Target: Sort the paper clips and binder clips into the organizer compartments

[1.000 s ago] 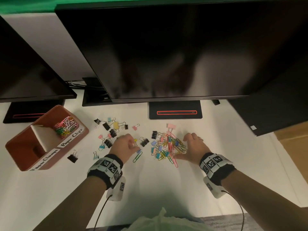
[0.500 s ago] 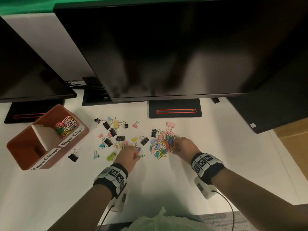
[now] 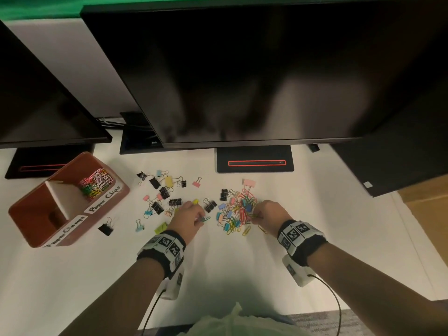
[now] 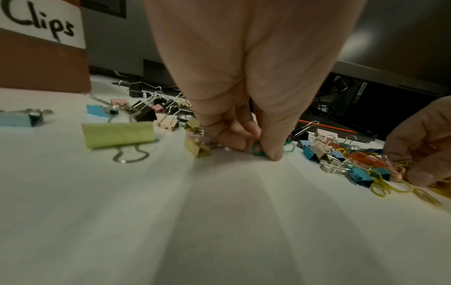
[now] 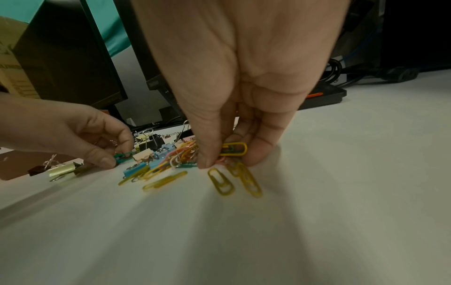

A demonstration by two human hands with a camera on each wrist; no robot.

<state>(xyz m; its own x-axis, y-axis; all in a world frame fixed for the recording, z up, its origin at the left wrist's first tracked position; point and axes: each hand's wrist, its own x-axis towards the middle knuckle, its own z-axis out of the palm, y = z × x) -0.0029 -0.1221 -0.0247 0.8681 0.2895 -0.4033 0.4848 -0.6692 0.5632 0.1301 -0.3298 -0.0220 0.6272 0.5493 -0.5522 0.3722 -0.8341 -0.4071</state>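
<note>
A mixed pile of coloured paper clips and small binder clips [image 3: 236, 209] lies mid-table. More binder clips [image 3: 164, 192] are scattered to its left. My left hand [image 3: 191, 215] pinches a green paper clip [image 4: 257, 150] against the table; the same green paper clip [image 5: 123, 155] shows in the right wrist view. My right hand [image 3: 266, 213] pinches a yellow paper clip [image 5: 233, 148] at the pile's right edge. The brown organizer [image 3: 31, 235] stands at the left, with coloured paper clips [image 3: 95, 181] in its far compartment labelled "Paper Clips".
A large dark monitor [image 3: 242, 69] overhangs the back of the table on a black stand [image 3: 254, 158]. A second monitor [image 3: 36, 98] stands at the left. A lone black binder clip [image 3: 106, 227] lies beside the organizer. Loose yellow paper clips [image 5: 234, 181] lie near my right hand.
Both hands drew nearer and curled. The left hand slid right and took hold of the green paper clip. The right hand went from spread over the pile to pinching a yellow clip.
</note>
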